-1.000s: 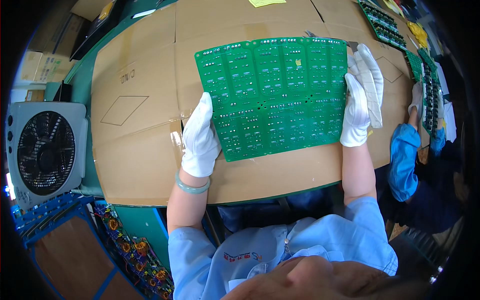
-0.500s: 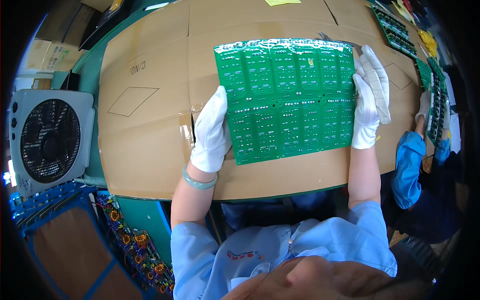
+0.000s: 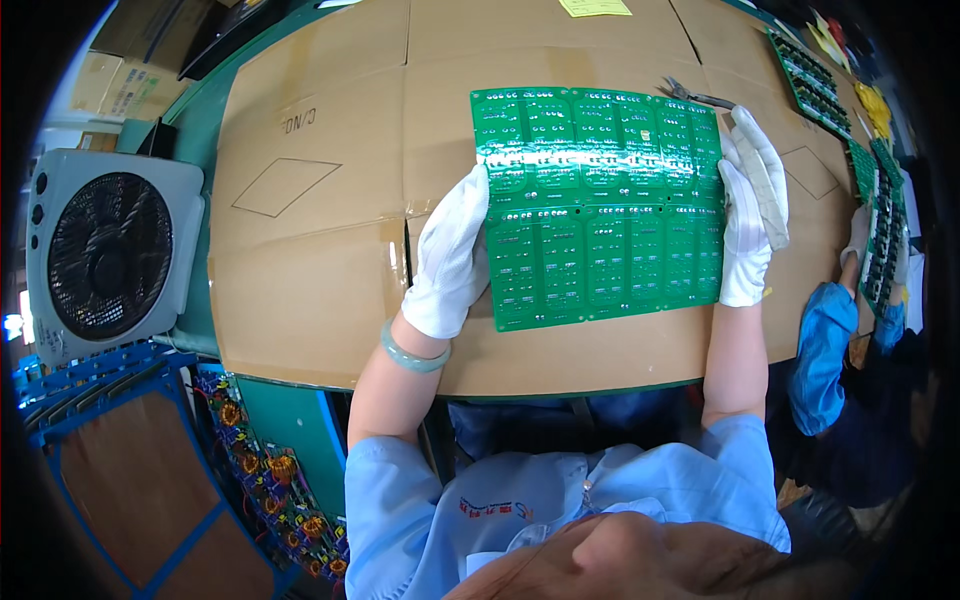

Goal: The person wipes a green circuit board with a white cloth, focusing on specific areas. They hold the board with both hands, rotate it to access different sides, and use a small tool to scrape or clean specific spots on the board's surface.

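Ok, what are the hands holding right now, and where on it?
Both gloved hands hold the green circuit board panel by its side edges: left hand on the left edge, right hand on the right edge.

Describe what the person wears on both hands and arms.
Both hands wear white fabric gloves: left hand, right hand. A pale green bangle circles the left wrist. The forearms are uncovered; short light blue sleeves begin at the upper arms.
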Tool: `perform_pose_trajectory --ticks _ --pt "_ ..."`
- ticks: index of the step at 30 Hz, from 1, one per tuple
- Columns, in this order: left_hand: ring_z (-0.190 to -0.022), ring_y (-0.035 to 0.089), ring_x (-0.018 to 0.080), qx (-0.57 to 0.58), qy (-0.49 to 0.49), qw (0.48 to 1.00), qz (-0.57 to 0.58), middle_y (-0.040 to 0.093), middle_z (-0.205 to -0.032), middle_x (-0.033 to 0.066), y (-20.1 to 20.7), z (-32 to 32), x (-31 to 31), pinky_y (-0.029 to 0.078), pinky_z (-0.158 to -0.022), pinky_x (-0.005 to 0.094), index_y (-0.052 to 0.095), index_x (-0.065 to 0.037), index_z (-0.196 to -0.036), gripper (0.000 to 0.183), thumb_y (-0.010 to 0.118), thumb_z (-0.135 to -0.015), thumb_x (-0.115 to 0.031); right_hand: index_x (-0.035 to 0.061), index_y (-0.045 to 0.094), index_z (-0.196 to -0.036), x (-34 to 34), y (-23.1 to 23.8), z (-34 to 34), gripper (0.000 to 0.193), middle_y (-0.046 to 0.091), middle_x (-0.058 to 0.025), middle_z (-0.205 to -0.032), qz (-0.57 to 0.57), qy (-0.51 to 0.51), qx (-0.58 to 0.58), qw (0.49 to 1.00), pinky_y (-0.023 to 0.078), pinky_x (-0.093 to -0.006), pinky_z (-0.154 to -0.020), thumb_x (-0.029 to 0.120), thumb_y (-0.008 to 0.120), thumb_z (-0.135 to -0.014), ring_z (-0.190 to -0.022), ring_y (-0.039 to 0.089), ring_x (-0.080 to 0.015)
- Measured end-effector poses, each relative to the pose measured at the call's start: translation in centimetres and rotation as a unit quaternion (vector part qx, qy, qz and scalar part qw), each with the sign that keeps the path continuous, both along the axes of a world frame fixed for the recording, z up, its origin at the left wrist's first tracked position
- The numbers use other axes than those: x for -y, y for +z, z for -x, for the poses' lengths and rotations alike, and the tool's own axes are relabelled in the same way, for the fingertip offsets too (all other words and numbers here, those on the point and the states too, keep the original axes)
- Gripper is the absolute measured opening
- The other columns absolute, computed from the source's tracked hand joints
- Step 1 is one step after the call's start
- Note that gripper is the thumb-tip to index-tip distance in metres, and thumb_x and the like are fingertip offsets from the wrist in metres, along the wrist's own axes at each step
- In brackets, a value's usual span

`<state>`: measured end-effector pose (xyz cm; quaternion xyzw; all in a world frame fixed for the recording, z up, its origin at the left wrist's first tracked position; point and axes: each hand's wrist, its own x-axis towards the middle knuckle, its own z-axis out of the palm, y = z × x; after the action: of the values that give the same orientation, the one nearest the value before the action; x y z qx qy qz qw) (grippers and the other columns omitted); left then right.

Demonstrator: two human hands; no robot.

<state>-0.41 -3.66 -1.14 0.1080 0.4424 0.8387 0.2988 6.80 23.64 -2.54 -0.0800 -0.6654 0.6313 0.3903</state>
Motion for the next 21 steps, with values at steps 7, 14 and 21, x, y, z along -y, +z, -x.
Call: perform_pose_trajectory --ticks 7,14,21 --pt "-0.106 0.055 0.0112 -0.006 0.005 1.0 0.013 0.058 -0.12 0.0072 -0.5 0.2 -0.1 0.042 -0.091 0.025 0.048 0.004 -0.128 0.045 0.039 -0.101 -0.03 -0.0077 0.058 -0.116 0.1 0.0 -0.1 0.033 0.054 -0.0171 -0.127 -0.041 -0.01 0.024 0.999 0.044 -0.0326 -0.099 -0.009 0.054 -0.084 -0.114 0.056 -0.0245" --pt "-0.104 0.06 0.0299 -0.349 0.054 0.91 0.218 0.057 -0.122 0.0188 -4.3 1.5 1.2 0.05 -0.089 0.035 0.045 -0.001 -0.131 0.047 0.056 -0.086 0.004 -0.0072 0.058 -0.116 0.2 0.1 0.1 0.032 0.057 -0.015 -0.124 -0.135 -0.025 0.064 0.988 0.043 -0.0314 -0.099 -0.007 0.054 -0.085 -0.113 0.056 -0.0228" --pt "-0.098 0.057 0.0129 -0.386 0.047 0.873 0.294 0.06 -0.113 0.0077 -2.8 1.0 0.7 0.048 -0.085 0.026 0.045 0.003 -0.13 0.04 0.029 -0.104 -0.022 -0.006 0.057 -0.119 0.2 0.3 0.0 0.033 0.057 -0.0132 -0.125 -0.128 -0.005 0.095 0.987 0.042 -0.0289 -0.099 -0.004 0.054 -0.086 -0.113 0.056 -0.0197"
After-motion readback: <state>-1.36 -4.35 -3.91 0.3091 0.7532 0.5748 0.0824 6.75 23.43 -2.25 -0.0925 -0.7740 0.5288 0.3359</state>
